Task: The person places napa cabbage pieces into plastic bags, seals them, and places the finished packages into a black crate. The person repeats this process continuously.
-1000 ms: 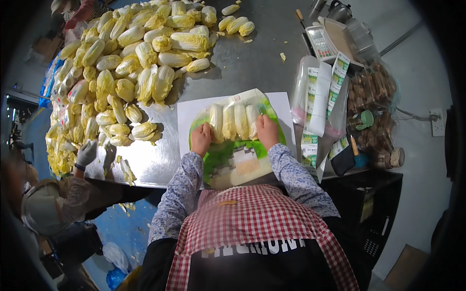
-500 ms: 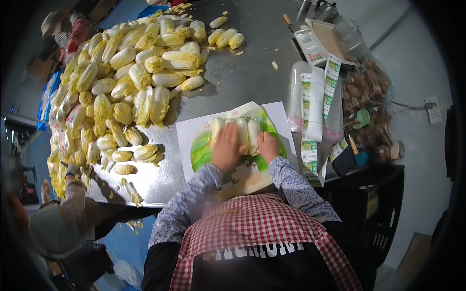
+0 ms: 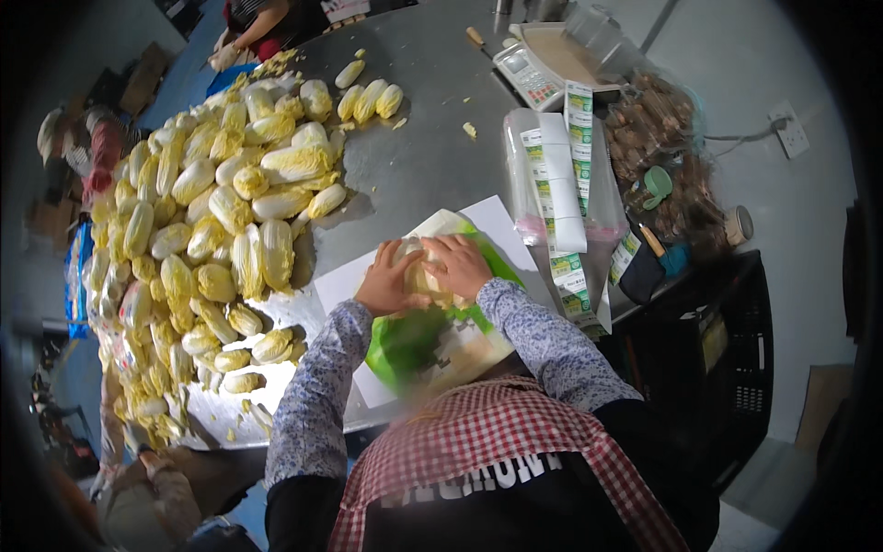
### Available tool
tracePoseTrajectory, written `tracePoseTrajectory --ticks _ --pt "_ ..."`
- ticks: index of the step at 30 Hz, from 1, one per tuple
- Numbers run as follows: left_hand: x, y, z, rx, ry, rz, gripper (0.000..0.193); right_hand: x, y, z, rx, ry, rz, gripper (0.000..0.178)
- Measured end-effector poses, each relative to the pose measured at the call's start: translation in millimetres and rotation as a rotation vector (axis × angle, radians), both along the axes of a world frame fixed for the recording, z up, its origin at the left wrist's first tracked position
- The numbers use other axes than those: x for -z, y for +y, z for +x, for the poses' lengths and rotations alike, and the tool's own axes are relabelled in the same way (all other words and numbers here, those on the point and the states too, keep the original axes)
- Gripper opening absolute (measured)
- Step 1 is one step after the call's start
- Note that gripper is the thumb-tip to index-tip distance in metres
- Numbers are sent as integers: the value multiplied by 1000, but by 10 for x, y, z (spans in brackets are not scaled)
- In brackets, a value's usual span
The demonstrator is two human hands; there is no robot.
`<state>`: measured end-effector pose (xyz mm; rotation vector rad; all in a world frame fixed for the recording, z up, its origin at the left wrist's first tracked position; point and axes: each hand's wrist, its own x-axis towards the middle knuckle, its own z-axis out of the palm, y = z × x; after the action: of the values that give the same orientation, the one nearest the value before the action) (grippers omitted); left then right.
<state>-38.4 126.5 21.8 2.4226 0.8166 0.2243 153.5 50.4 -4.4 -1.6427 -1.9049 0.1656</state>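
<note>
Steel tabletop (image 3: 414, 138) stretches past white sheet (image 3: 503, 225) edge | left hand (image 3: 387, 283), right hand (image 3: 462, 267): fingers (image 3: 445, 247) spread on green bag (image 3: 409, 342)

Two bare hands (image 3: 391, 283) hide most of the pale yellow cabbages (image 3: 420, 278) beneath them, the green-and-white plastic bag (image 3: 395, 354) is blurred low down, and the upper edge crops a dark-clothed person (image 3: 287, 28).

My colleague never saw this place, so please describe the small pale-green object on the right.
Find the metal table, then the brown bundles at its right side. Among them is the pale-green object, small and rounded. Its plain green colour sets it apart from their brown.
</note>
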Motion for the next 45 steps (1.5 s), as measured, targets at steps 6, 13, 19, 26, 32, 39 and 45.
tracePoseTrajectory --ticks 6,13,19,26,32,39,45 --pt "-106 -620 4 135 133 402 97 314 192 134 -37 462 -342 27" --pt "-353 -381 239 296 -152 228 67 323 356 419 -33 119 -120 51" --pt "-1391 -774 513 -64 -759 -778 45 -1678 -1410 898 108 799 -1 76" --pt "-1944 -1974 2276 573 -735 -741 87 -2450 -3463 1717 705 1084 7 71" --pt "-1764 -2029 2687 311 -333 -1235 48 -1531 -5646 2934 1391 1099 321 59" --pt "-1332 -1900 2549 36 -213 -1204 37 -4 -6796 3928 1659 1077 -25 68" --pt "-1149 -1633 1828 -146 -241 -1066 41 533 -7221 4419 1908 265 -890 78"
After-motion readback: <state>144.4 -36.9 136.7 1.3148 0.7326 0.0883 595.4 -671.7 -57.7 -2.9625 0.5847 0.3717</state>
